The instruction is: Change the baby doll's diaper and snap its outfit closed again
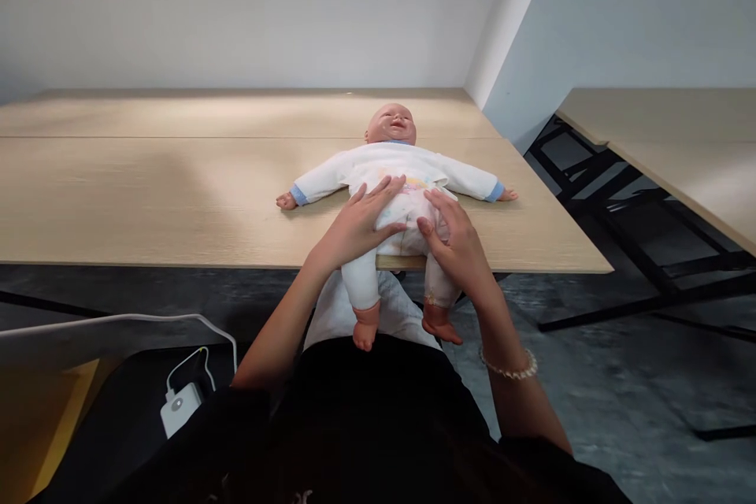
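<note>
Head view: vinyl-looking baby doll in white, blue-cuffed clothing (390, 159) lay face-up on the pale wood-grained counter (194, 205), legs overhanging its front edge.
Left hand (367, 219) lay spread, right hand (456, 240) loosely curved, over belly and hip, neither gripping; probably light, soft-clothed, best held around the torso.

The doll's head (390, 124) is showing smooth, faintly glossy plastic, and its white outfit (387, 157) is looking like soft, matt cloth. The worktop (147, 205) is displaying pale wood grain with satin sheen; the white device (180, 408) is resembling smooth plastic.
</note>
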Tool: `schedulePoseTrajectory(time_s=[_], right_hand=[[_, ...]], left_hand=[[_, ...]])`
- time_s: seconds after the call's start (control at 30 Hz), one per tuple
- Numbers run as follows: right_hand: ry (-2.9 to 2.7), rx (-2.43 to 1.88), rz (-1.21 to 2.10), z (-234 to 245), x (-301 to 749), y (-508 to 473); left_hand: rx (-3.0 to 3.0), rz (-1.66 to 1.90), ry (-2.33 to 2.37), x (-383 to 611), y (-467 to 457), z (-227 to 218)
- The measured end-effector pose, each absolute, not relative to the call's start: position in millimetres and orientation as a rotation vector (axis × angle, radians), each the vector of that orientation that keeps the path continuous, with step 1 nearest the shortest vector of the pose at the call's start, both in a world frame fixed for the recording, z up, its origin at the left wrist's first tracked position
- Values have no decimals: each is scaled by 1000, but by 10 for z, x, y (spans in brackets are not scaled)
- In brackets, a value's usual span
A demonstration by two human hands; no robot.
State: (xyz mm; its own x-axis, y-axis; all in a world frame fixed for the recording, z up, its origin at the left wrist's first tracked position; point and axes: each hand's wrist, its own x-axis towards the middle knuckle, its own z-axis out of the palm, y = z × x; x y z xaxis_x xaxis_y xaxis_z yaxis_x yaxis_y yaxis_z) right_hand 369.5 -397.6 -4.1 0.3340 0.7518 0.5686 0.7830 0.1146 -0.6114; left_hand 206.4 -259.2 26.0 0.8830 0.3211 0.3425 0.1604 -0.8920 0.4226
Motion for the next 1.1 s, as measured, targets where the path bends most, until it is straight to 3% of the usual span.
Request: schedulePoseTrajectory(time_s=[0.2, 0.73, 1.1], right_hand=[[-1225, -1766, -204, -35, 3519, -4237], [-1265, -1809, -428, -71, 3396, -4132], [-1349, -1702, -175, -101, 3420, -4208]], left_hand=[[2378, 1098, 873, 1850, -2926, 41], [1906, 1024, 594, 1746, -2729, 4], [2184, 921, 775, 1814, -2901, -20]])
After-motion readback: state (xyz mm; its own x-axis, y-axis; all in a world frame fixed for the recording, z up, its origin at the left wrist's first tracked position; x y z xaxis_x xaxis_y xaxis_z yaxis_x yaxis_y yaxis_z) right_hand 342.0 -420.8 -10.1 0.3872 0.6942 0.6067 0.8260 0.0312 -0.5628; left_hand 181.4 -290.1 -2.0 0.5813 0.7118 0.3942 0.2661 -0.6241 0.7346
